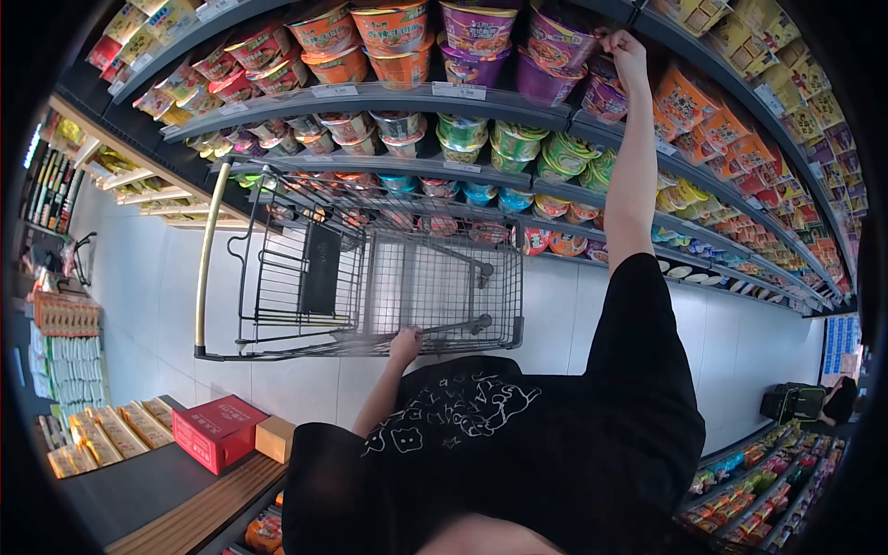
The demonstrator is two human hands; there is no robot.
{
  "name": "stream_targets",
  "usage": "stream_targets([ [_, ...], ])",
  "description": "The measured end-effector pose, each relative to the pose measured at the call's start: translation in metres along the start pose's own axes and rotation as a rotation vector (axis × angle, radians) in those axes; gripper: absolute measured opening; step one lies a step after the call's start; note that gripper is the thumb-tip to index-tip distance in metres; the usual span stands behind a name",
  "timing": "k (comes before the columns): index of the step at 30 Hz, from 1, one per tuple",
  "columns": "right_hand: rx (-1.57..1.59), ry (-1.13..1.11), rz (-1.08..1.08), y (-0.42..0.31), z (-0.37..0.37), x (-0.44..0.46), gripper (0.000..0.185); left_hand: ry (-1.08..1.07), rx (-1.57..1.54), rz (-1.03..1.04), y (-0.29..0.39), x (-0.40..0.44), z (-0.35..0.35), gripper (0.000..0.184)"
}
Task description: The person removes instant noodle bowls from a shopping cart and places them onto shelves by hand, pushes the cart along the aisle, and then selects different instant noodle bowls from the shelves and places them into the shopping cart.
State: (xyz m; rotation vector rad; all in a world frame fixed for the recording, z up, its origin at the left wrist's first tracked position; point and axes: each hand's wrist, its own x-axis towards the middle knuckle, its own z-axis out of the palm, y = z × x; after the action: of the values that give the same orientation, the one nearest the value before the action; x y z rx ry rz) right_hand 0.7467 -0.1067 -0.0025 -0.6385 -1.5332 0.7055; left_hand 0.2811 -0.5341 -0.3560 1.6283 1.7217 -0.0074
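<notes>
So the shelving [527,111] is hogging most of the view, tiers of what look like instant noodle tubs. They're sitting stacked with their prints facing out, I'm guessing so people are spotting flavors fast. The pale tiled floor [157,268] is running underneath and shining a bit. A wire shopping cart [324,268] is standing side-on between the person and the shelves, probably so it's staying close. Over on the left, a red box [217,435] is sitting on a dark display, with a small tan box [274,438] right beside it. Up high, a purple tub [562,42] is sitting on the top visible noodle shelf, stacked on another. The right hand [626,57] is hanging at its rim, fingers curling; honestly can't tell if they're gripping. The left hand [405,344] is clamping the cart's near rail, likely steadying it.
</notes>
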Motion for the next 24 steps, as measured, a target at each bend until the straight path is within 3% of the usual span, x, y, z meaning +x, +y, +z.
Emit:
stream_targets([
  [3, 0.011, -0.003, 0.093, 0.001, -0.009, 0.001, 0.022, 0.007, -0.036, 0.013, -0.004, 0.0, 0.002, 0.021],
  [4, 0.009, 0.113, 0.044, -0.005, -0.004, -0.005, 0.017, 0.01, -0.022, 0.023, -0.003, -0.001, 0.001, 0.021],
  [6, 0.004, 0.346, -0.054, -0.018, 0.01, -0.022, 0.031, 0.012, -0.01, 0.032, -0.004, 0.0, 0.003, 0.022],
  [7, -0.003, 0.55, -0.14, -0.026, 0.035, -0.038, 0.014, 0.028, -0.027, 0.049, -0.007, 0.003, 0.006, 0.022],
  [10, -0.362, 0.652, -0.075, -0.029, 0.098, -0.13, 0.01, 0.087, -0.089, 0.086, -0.01, 0.001, 0.008, 0.023],
  [11, -0.503, 0.382, -0.255, -0.019, 0.117, -0.167, 0.011, 0.134, -0.135, 0.104, -0.009, 0.002, 0.006, 0.023],
  [12, -0.551, 0.438, 0.118, -0.011, 0.157, -0.22, 0.011, 0.138, -0.141, 0.104, -0.008, 0.002, 0.005, 0.023],
  [13, -0.358, 0.265, 0.257, 0.003, 0.185, -0.271, 0.01, 0.127, -0.172, 0.081, -0.007, 0.0, 0.003, 0.023],
  [14, -0.726, -0.061, 0.261, 0.045, 0.202, -0.347, 0.012, 0.115, -0.204, 0.059, -0.006, -0.001, 0.001, 0.024],
  [15, -0.579, -0.159, 0.675, 0.041, 0.235, -0.405, 0.013, 0.119, -0.207, 0.061, -0.006, 0.001, 0.001, 0.024],
  [16, -0.48, -0.167, 0.589, 0.08, 0.258, -0.501, 0.015, 0.108, -0.19, 0.047, -0.005, 0.0, 0.001, 0.024],
  [17, -0.461, -0.599, 0.742, 0.054, 0.271, -0.533, 0.029, 0.094, -0.172, 0.034, -0.005, -0.001, 0.002, 0.024],
  [18, -0.372, -0.766, 0.85, 0.036, 0.285, -0.562, 0.033, 0.087, -0.171, 0.038, -0.005, -0.001, 0.003, 0.024],
  [20, -0.505, -0.961, 1.045, 0.014, 0.289, -0.583, 0.038, 0.05, -0.107, 0.056, -0.006, -0.001, 0.005, 0.025],
  [21, -0.506, -0.952, 1.052, 0.015, 0.287, -0.573, 0.038, 0.042, -0.104, 0.063, -0.007, 0.0, 0.005, 0.025],
  [23, -0.172, -1.143, 1.161, 0.045, 0.274, -0.567, 0.043, -0.032, 0.057, 0.038, -0.009, 0.002, 0.01, 0.025],
  [24, -0.174, -1.134, 1.167, 0.04, 0.271, -0.561, 0.043, -0.038, 0.06, 0.045, -0.011, 0.003, 0.011, 0.025],
])
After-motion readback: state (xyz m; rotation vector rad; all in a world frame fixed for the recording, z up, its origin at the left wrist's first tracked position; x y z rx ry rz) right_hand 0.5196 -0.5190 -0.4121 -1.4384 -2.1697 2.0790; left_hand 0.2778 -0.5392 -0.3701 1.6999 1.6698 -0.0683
